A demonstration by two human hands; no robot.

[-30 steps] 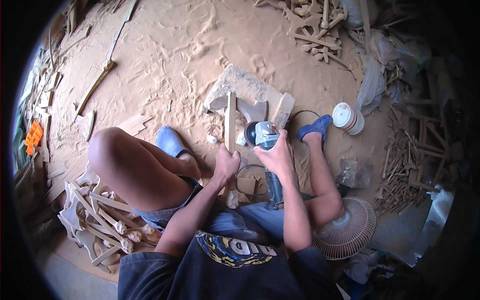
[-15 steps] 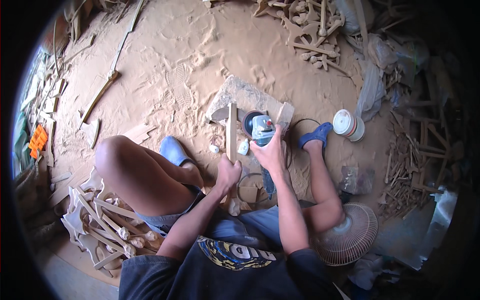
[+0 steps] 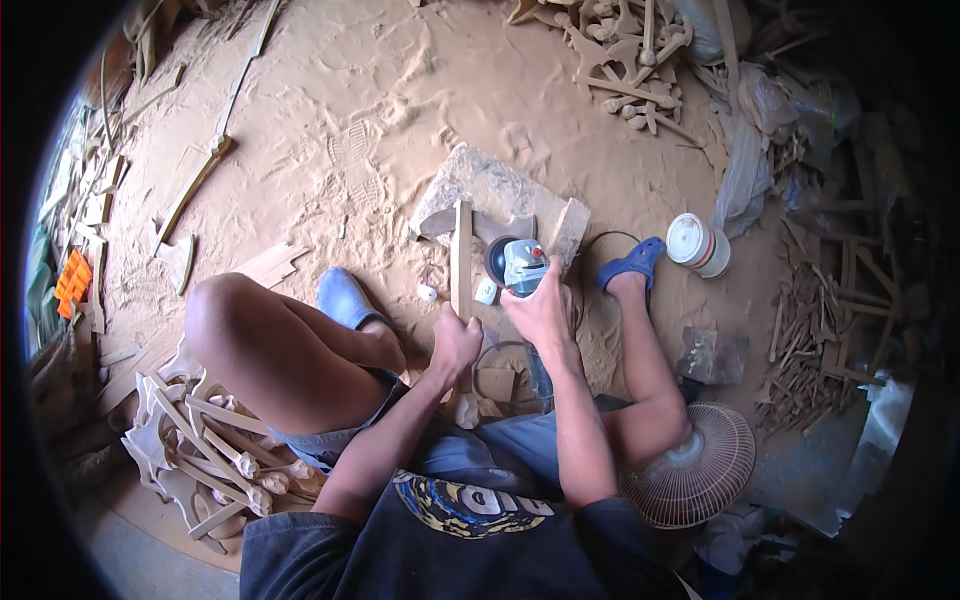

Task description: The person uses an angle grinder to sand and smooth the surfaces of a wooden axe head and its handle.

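My left hand [image 3: 457, 343] is closed round the lower end of a wooden axe-shaped piece [image 3: 461, 262], whose straight pale shaft points away from me. Its greyish curved head [image 3: 437, 223] spreads to both sides of the shaft over a dusty block [image 3: 480, 178]. An angle grinder [image 3: 524, 268] with a light-coloured head is gripped in my right hand [image 3: 541, 315]. The grinder's dark round disc [image 3: 497, 262] is just right of the shaft; whether it touches the wood I cannot tell. Two small white objects, one a bottle [image 3: 486, 291], lie near the shaft.
Carved wooden pieces are heaped by my left knee [image 3: 215, 450] and at the far right [image 3: 640, 85]. A fan [image 3: 690, 465] stands beside my right leg, a white tub [image 3: 690, 240] beyond my right foot. The grinder's cable [image 3: 612, 236] curves over the dust-covered floor.
My right hand has shifted the grinder slightly nearer and rightward, off the curved head, and more of its right side shows. My left hand keeps its hold on the wood.
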